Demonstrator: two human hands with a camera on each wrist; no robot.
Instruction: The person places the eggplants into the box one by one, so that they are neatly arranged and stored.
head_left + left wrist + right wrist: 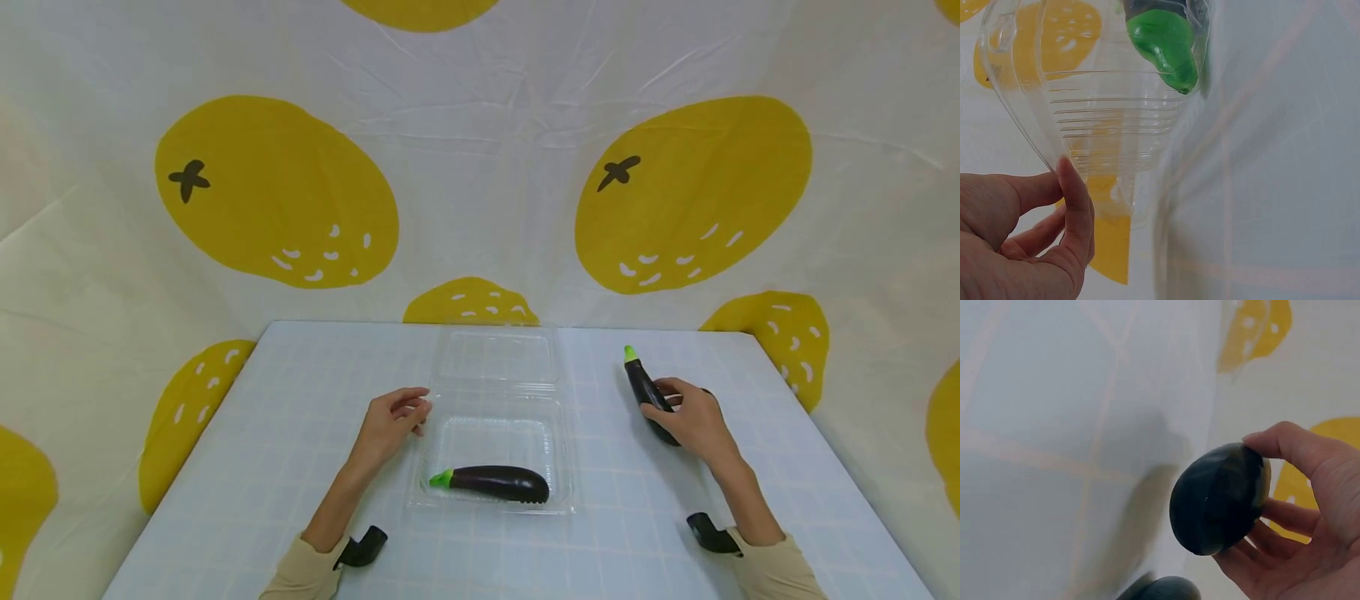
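Note:
In the head view, a clear plastic clamshell box [491, 437] lies with its lid [495, 358] folded back. One dark purple eggplant [498, 483] with a green stem end rests inside, along the near side. My left hand [393, 425] is at the box's left edge; the left wrist view has its thumb and index finger [1074, 200] pinching the rim. To the right of the box, my right hand [693, 417] grips a second eggplant [641, 383], its green end pointing away. The rounded dark end of this eggplant [1216, 500] fills the grasp in the right wrist view.
Another dark rounded object [1169, 590] shows at the bottom of the right wrist view, mostly cut off. The table [300, 400] has a pale checked cloth. Behind it hangs a white sheet [487, 167] with large yellow fruit prints.

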